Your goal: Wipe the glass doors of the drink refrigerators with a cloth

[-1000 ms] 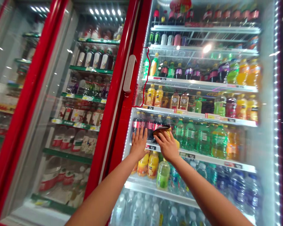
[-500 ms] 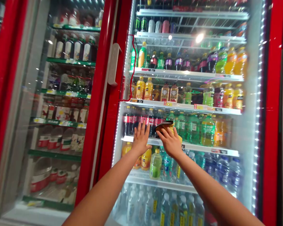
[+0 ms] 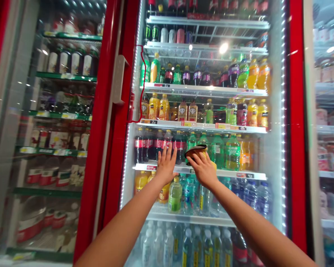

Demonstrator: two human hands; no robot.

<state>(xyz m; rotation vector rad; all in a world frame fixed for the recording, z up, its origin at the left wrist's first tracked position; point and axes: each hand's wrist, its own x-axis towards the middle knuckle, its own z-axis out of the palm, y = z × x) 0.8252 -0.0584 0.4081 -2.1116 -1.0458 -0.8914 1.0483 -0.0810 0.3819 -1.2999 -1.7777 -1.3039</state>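
My left hand (image 3: 166, 166) lies with its fingers spread, held flat against or just off the glass door (image 3: 206, 207) of a red-framed drinks fridge, in front of the cola bottles. To its right, my right hand (image 3: 204, 170) holds a grey and yellow cloth (image 3: 195, 150) against the glass, its fingers laid over the cloth. The cloth's dark edge sticks up above the fingertips, and a bit of yellow shows beside the hand. Behind the cloth stand green soda bottles (image 3: 217, 150) on a shelf.
A white door handle (image 3: 119, 79) sits on the red frame at the left. Beyond it stands another fridge with dark bottles (image 3: 77, 62) and jars. More drinks show behind glass at the right (image 3: 328, 70). A red line (image 3: 143, 79) is visible near the door's left edge.
The view has turned to the right, so the shelves sit further left and a fridge at the right shows. Both hands and the cloth have shifted right relative to the bottles behind the glass.
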